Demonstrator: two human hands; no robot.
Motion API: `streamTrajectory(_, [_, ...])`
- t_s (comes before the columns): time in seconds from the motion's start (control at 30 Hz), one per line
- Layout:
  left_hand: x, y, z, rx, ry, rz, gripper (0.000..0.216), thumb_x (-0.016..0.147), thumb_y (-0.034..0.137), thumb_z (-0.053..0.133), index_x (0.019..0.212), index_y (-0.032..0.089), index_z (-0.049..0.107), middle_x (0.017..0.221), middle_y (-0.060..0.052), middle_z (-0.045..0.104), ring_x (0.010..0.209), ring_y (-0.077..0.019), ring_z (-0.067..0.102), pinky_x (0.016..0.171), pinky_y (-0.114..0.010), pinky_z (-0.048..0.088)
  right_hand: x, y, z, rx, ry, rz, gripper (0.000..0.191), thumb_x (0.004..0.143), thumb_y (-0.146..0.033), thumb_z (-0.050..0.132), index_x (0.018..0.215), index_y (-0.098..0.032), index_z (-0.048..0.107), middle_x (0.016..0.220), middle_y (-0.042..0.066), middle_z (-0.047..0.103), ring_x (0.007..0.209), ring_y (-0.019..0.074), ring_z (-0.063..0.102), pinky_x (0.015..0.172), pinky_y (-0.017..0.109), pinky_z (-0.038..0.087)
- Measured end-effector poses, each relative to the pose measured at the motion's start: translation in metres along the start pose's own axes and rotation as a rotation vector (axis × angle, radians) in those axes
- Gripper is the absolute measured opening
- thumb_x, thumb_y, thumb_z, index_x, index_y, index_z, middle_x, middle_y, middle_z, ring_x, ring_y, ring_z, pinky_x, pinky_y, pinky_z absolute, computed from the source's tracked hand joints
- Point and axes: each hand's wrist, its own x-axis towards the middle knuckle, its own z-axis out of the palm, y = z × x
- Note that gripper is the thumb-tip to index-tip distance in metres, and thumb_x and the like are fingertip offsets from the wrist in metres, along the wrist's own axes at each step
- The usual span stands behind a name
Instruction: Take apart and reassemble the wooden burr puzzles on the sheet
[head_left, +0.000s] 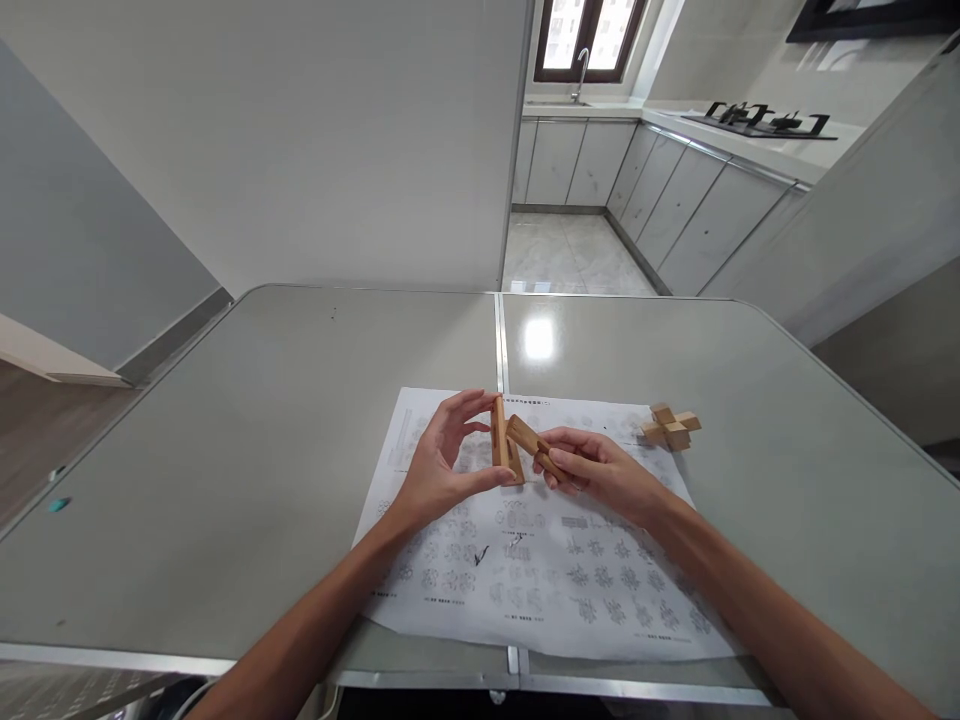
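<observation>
My left hand (450,455) grips a wooden puzzle piece (499,435) by its two ends, thumb at the bottom and fingertips at the top. Between the thumb and fingers of my right hand (589,462) is a second wooden puzzle piece (529,437), tilted and notched, its far end close against the first. Whether the two pieces touch or interlock I cannot tell. Below both hands lies a large paper sheet (480,600) printed with rows of small diagrams. An assembled wooden burr puzzle (670,428) sits at the sheet's right upper corner.
The grey folding table (247,480) has a metal seam (501,340) down its middle. A small teal object (59,505) is near its left edge. Beyond stand a pale wall (337,150) and a kitchen counter with a gas hob (761,122).
</observation>
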Motion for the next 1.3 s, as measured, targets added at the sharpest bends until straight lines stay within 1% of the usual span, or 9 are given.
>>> streamTrajectory(0.1, [0.001, -0.002, -0.002, -0.037, 0.009, -0.007, 0.083, 0.073, 0.023, 0.097, 0.144, 0.033, 0.054, 0.153, -0.012, 0.060, 0.147, -0.0340, 0.052, 0.114, -0.051, 0.049, 0.001, 0.001, 0.000, -0.003, -0.025, -0.008, 0.035, 0.098, -0.048, 0.073, 0.123, -0.024, 0.076, 0.099, 0.006, 0.071, 0.073, 0.0136, 0.059, 0.064, 0.029, 0.044])
streamTrajectory(0.27, [0.001, 0.000, -0.001, -0.062, 0.003, -0.010, 0.084, 0.071, 0.020, 0.097, 0.143, 0.033, 0.056, 0.153, -0.012, 0.060, 0.147, -0.0348, 0.051, 0.112, -0.049, 0.048, 0.002, 0.004, 0.000, -0.010, -0.043, -0.009, 0.030, 0.098, -0.046, 0.073, 0.118, -0.023, 0.077, 0.098, 0.006, 0.072, 0.074, 0.0145, 0.062, 0.064, 0.029, 0.046])
streamTrajectory(0.43, [0.000, 0.003, -0.004, -0.044, -0.075, -0.030, 0.085, 0.075, 0.018, 0.095, 0.147, 0.034, 0.053, 0.156, -0.012, 0.058, 0.148, -0.0345, 0.049, 0.113, -0.049, 0.046, 0.000, 0.005, -0.004, -0.069, -0.067, -0.002, 0.031, 0.101, -0.046, 0.071, 0.122, -0.024, 0.077, 0.096, 0.005, 0.074, 0.072, 0.0141, 0.061, 0.065, 0.029, 0.046])
streamTrajectory(0.53, [0.000, 0.004, -0.005, -0.023, -0.118, -0.023, 0.088, 0.073, 0.018, 0.096, 0.147, 0.035, 0.052, 0.156, -0.012, 0.057, 0.149, -0.0350, 0.047, 0.113, -0.049, 0.046, -0.001, 0.006, -0.007, -0.102, -0.090, -0.005, 0.031, 0.102, -0.045, 0.070, 0.122, -0.022, 0.076, 0.091, 0.005, 0.074, 0.071, 0.0138, 0.060, 0.065, 0.028, 0.046])
streamTrajectory(0.7, [-0.001, 0.007, -0.004, -0.004, -0.160, -0.056, 0.092, 0.070, 0.019, 0.098, 0.148, 0.034, 0.053, 0.155, -0.012, 0.058, 0.147, -0.0353, 0.050, 0.113, -0.050, 0.045, 0.000, 0.010, -0.010, -0.093, -0.134, -0.016, 0.032, 0.102, -0.043, 0.069, 0.125, -0.022, 0.076, 0.094, 0.006, 0.074, 0.074, 0.0135, 0.063, 0.064, 0.027, 0.046])
streamTrajectory(0.87, [-0.001, 0.008, -0.002, -0.032, -0.197, -0.071, 0.093, 0.069, 0.021, 0.099, 0.149, 0.035, 0.053, 0.156, -0.012, 0.058, 0.147, -0.0355, 0.050, 0.114, -0.053, 0.043, 0.000, 0.014, -0.011, -0.079, -0.169, -0.037, 0.034, 0.103, -0.042, 0.069, 0.131, -0.023, 0.074, 0.087, 0.004, 0.073, 0.067, 0.0116, 0.057, 0.064, 0.027, 0.046])
streamTrajectory(1.0, [-0.002, 0.006, -0.002, -0.025, -0.217, -0.088, 0.093, 0.070, 0.022, 0.099, 0.149, 0.036, 0.052, 0.155, -0.012, 0.058, 0.148, -0.0355, 0.050, 0.115, -0.054, 0.043, 0.000, 0.013, -0.008, -0.067, -0.156, -0.026, 0.034, 0.103, -0.041, 0.070, 0.131, -0.022, 0.074, 0.087, 0.004, 0.073, 0.068, 0.0118, 0.058, 0.063, 0.026, 0.046])
streamTrajectory(1.17, [-0.006, 0.007, 0.001, 0.041, -0.253, -0.128, 0.095, 0.068, 0.027, 0.100, 0.150, 0.037, 0.053, 0.156, -0.011, 0.058, 0.146, -0.0350, 0.053, 0.123, -0.058, 0.039, -0.001, 0.010, -0.003, -0.043, -0.191, -0.033, 0.034, 0.102, -0.042, 0.071, 0.129, -0.022, 0.075, 0.090, 0.004, 0.073, 0.071, 0.0124, 0.060, 0.063, 0.026, 0.046])
streamTrajectory(1.3, [-0.007, 0.012, 0.005, 0.082, -0.256, -0.141, 0.093, 0.066, 0.031, 0.101, 0.147, 0.036, 0.056, 0.158, -0.010, 0.055, 0.148, -0.0351, 0.051, 0.124, -0.058, 0.039, 0.000, 0.010, -0.001, -0.065, -0.176, -0.020, 0.034, 0.102, -0.044, 0.071, 0.126, -0.021, 0.075, 0.085, 0.003, 0.072, 0.067, 0.0113, 0.058, 0.062, 0.026, 0.046])
